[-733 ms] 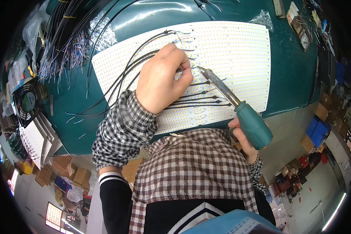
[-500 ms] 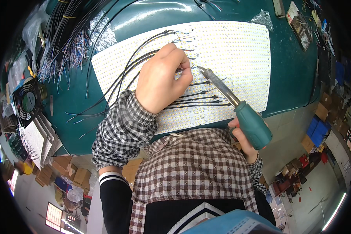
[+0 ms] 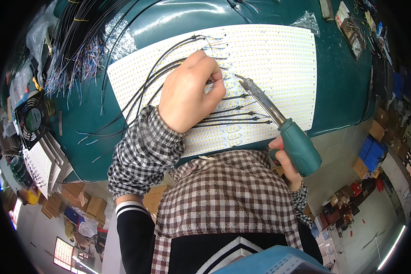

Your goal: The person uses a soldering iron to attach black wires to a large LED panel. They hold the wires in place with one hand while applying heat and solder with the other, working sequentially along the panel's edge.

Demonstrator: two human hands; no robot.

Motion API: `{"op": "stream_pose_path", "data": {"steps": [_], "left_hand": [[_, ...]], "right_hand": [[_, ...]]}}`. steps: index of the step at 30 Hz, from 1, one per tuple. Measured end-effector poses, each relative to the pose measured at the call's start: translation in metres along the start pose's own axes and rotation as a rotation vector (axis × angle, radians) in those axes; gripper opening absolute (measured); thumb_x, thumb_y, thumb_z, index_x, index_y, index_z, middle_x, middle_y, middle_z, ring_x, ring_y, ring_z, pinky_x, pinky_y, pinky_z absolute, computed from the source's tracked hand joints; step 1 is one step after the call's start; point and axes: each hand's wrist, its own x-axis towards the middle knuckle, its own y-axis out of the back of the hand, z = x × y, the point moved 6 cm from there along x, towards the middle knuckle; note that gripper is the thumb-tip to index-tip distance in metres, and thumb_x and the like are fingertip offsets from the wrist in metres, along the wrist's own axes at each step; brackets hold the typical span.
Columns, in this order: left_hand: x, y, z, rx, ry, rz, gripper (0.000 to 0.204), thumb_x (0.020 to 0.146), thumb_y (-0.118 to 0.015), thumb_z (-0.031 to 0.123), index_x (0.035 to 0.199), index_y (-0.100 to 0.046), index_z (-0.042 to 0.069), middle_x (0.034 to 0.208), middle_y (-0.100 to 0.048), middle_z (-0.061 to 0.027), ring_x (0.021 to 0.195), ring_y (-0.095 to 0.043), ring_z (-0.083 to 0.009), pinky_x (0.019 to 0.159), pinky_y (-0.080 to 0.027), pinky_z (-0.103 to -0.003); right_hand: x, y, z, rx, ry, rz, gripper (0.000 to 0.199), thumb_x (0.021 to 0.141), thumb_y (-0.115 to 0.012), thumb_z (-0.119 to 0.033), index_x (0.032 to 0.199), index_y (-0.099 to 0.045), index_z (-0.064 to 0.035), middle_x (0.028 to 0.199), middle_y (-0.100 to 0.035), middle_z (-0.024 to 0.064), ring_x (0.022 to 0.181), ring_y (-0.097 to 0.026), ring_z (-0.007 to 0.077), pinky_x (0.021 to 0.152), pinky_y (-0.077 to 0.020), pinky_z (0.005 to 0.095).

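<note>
meanwhile almost nothing is changing from the earlier frames — the left hand point(image 3: 189, 93) is still pressing down on the white led panel point(image 3: 278, 59), fingers curled and pinching what looks like one of the thin black wires point(image 3: 235, 119) against the board (the exact wire under the fingertips is hidden, so i cannot tell which one). the right hand point(image 3: 285, 166) is still clenching the green handle of the soldering iron point(image 3: 278, 121), with the metal tip hovering just beside the left fingertips, over the strip of pads near the panel's middle; whether the tip is touching the board is too fine to make out.

that stillness probably means a joint is being lined up or heated — a judgement only, since no smoke or solder is showing. several wires are already lying across the panel towards its lower edge, fanning away to the left over the dark green table point(image 3: 342, 86).

a bundle of loose wires point(image 3: 73, 50) is lying at the table's far left, with a small black fan point(image 3: 32, 121) sitting below it.
</note>
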Motion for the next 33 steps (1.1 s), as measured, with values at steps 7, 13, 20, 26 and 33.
{"op": "stream_pose_path", "data": {"steps": [7,13,20,26,33], "left_hand": [[-0.002,-0.002,0.009,0.107,0.01,0.022,0.012,0.083,-0.077,0.004,0.086,-0.065,0.003,0.084,-0.062,-0.0093,0.072,-0.066,-0.0249,0.063,-0.052,-0.035],[-0.005,-0.007,0.008,0.157,0.059,0.069,0.012,0.084,-0.077,0.006,0.087,-0.066,0.004,0.086,-0.063,-0.0088,0.074,-0.068,-0.0252,0.064,-0.053,-0.036],[-0.006,-0.009,0.008,0.178,0.032,0.092,0.012,0.083,-0.076,0.005,0.086,-0.065,0.004,0.086,-0.062,-0.0086,0.073,-0.068,-0.0251,0.063,-0.053,-0.036],[-0.005,-0.009,0.009,0.175,0.032,0.088,0.012,0.082,-0.076,0.004,0.086,-0.065,0.004,0.085,-0.062,-0.0077,0.07,-0.066,-0.0242,0.061,-0.052,-0.036],[-0.004,-0.008,0.01,0.163,0.03,0.081,0.012,0.081,-0.076,0.005,0.086,-0.065,0.005,0.085,-0.061,-0.007,0.067,-0.063,-0.0235,0.06,-0.05,-0.035]], "right_hand": [[-0.001,-0.005,-0.001,0.196,-0.148,0.072,0.061,0.08,-0.089,-0.009,0.13,-0.062,0.0109,0.099,-0.078,0.0158,0.088,-0.076,0.019,0.08,-0.0629,0.0311],[0.0,-0.005,0.001,0.128,-0.118,0.007,0.059,0.082,-0.088,-0.011,0.13,-0.062,0.0109,0.1,-0.078,0.0166,0.088,-0.077,0.0193,0.079,-0.0639,0.0313],[0.0,-0.003,0.006,0.042,-0.053,-0.024,0.056,0.082,-0.089,-0.011,0.127,-0.064,0.0094,0.095,-0.077,0.0116,0.084,-0.075,0.0161,0.078,-0.0618,0.0304],[0.0,-0.004,0.009,0.057,-0.08,-0.018,0.056,0.081,-0.089,-0.011,0.127,-0.064,0.0092,0.093,-0.077,0.01,0.084,-0.075,0.0154,0.079,-0.0606,0.03],[-0.001,-0.004,0.009,0.046,-0.076,-0.016,0.057,0.081,-0.09,-0.012,0.127,-0.064,0.0089,0.093,-0.078,0.0096,0.084,-0.075,0.0149,0.079,-0.0608,0.0302]]}}
